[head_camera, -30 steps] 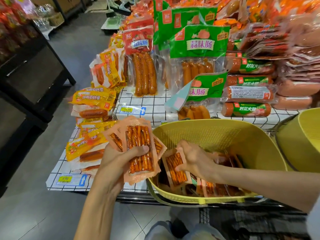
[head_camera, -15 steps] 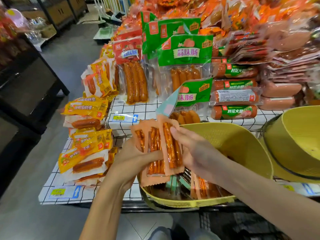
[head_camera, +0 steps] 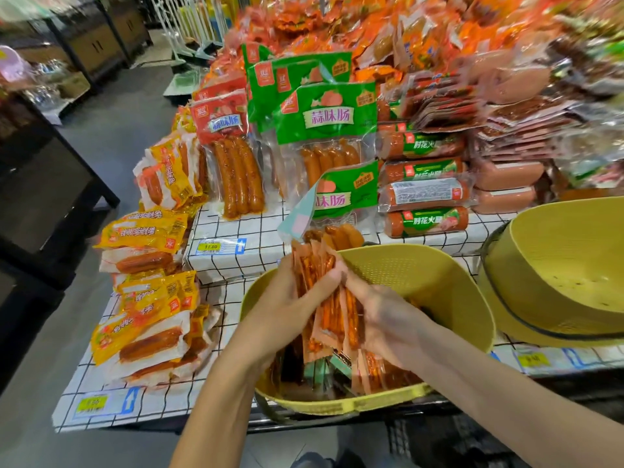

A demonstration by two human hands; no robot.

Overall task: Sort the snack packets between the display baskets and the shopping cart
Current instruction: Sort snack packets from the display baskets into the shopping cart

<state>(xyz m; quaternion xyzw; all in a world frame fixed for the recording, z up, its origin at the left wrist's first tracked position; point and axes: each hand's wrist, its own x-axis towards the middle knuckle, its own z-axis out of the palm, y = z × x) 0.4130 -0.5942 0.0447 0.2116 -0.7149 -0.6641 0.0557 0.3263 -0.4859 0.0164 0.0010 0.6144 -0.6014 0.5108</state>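
The left hand and right hand squeeze a sheaf of packets upright between them, over the near basket. Best to square the edges and grip firmly, so none slips back in.

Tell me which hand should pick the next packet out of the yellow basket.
Right, most likely. The right hand, though also on the stack, sits over the yellow basket, just above the loose packets inside. The left hand is wrapped round the stack of packets and could hold it alone.

Far side of basket free; sausage packs behind
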